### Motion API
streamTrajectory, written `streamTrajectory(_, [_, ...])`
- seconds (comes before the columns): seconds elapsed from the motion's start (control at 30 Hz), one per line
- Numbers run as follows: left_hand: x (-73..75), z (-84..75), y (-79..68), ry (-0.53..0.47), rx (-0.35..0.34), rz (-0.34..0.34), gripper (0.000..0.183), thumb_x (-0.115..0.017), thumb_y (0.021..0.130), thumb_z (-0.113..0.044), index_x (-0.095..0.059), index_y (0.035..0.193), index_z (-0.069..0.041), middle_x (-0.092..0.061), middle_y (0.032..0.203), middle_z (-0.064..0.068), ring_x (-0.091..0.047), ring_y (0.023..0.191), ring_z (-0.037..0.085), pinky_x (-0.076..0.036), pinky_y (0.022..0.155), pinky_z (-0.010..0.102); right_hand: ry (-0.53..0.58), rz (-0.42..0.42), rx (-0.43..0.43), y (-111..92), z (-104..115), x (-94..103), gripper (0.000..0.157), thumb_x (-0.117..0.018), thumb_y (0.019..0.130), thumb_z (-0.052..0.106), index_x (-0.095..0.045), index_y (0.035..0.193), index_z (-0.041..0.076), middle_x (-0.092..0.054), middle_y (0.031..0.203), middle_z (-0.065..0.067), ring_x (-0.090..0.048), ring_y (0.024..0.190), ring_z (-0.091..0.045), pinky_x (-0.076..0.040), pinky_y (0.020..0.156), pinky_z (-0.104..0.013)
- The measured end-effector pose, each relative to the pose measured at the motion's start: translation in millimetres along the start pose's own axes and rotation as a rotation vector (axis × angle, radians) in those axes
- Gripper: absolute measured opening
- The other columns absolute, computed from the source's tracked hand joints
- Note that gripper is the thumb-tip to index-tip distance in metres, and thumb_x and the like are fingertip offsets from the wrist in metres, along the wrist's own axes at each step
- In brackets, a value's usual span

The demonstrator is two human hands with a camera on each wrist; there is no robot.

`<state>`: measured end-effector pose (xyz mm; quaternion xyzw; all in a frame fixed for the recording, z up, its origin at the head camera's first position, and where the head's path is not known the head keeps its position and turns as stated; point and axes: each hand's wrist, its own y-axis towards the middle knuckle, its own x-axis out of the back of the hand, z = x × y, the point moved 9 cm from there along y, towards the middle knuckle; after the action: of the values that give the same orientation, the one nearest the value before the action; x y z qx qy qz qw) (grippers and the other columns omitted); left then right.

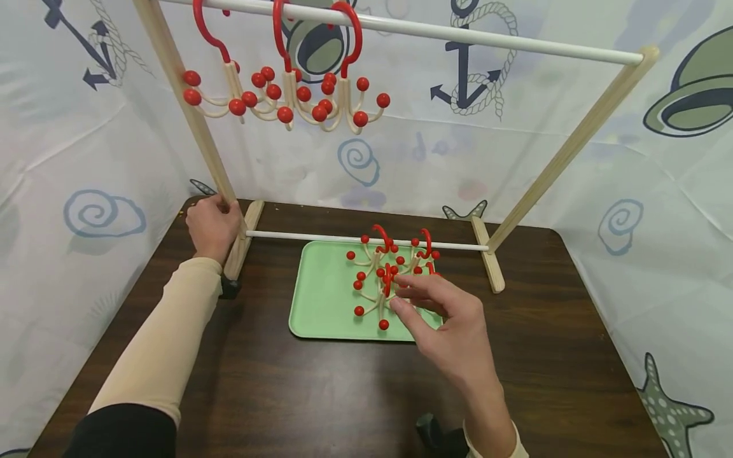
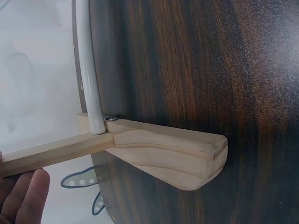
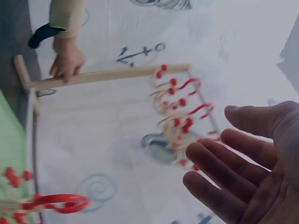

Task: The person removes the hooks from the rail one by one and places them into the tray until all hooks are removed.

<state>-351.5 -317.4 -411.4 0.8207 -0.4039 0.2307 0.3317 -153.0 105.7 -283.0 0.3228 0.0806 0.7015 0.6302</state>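
My left hand [image 1: 213, 228] grips the left wooden post [image 1: 195, 127] of a rack near its foot; in the left wrist view, curled fingers [image 2: 32, 198] show beside the post [image 2: 60, 151]. Over a green tray [image 1: 321, 286], my right hand [image 1: 452, 324] reaches with thumb and fingers apart, beside the red hook [image 1: 387, 280] of a ball-tipped hanger. The right wrist view shows nothing between that hand's fingers [image 3: 215, 163]. Several such hangers lie on the tray, partly hidden by the hand. Three hangers [image 1: 343, 95] hang by red hooks from the upper white rod [image 1: 458, 37].
The rack's right post [image 1: 572, 149] slants up from a wooden foot [image 1: 489, 261]. A lower white rod [image 1: 298, 236] runs behind the tray, joining both sides. Dark wooden table [image 1: 321, 394] lies underneath, with a printed cloth [image 1: 412, 159] behind and around it.
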Motion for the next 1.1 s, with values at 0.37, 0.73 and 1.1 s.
streamTrajectory(0.37, [0.0, 1.1, -2.2, 0.015, -0.008, 0.016, 0.032, -0.055, 0.094, -0.023, -0.072, 0.094, 0.004, -0.071, 0.089, 0.023, -0.067, 0.082, 0.041, -0.049, 0.075, 0.055, -0.045, 0.042, 0.153, 78.4, 34.3, 13.7, 0.03, -0.073, 0.086, 0.005, -0.071, 0.116, 0.006, -0.071, 0.109, -0.002, -0.068, 0.097, -0.013, -0.053, 0.086, -0.035])
streamTrajectory(0.73, [4.2, -3.1, -4.0, 0.041, 0.02, 0.041, 0.033, -0.054, 0.095, -0.025, -0.071, 0.095, 0.003, -0.071, 0.092, 0.023, -0.066, 0.087, 0.041, -0.047, 0.081, 0.056, -0.271, -0.007, 0.057, 184.1, 32.5, 13.1, 0.038, -0.066, 0.094, 0.026, -0.065, 0.129, 0.012, -0.064, 0.128, 0.003, -0.057, 0.115, -0.003, -0.037, 0.101, -0.023])
streamTrajectory(1.1, [2.5, -2.8, -2.4, 0.04, -0.003, 0.025, 0.033, -0.054, 0.094, -0.024, -0.071, 0.093, 0.004, -0.071, 0.089, 0.023, -0.066, 0.083, 0.041, -0.046, 0.078, 0.056, -0.286, 0.083, -0.108, 252.9, 11.4, -6.9, 0.045, -0.06, 0.097, 0.034, -0.057, 0.138, 0.016, -0.063, 0.131, 0.002, -0.06, 0.115, -0.007, -0.046, 0.09, -0.02])
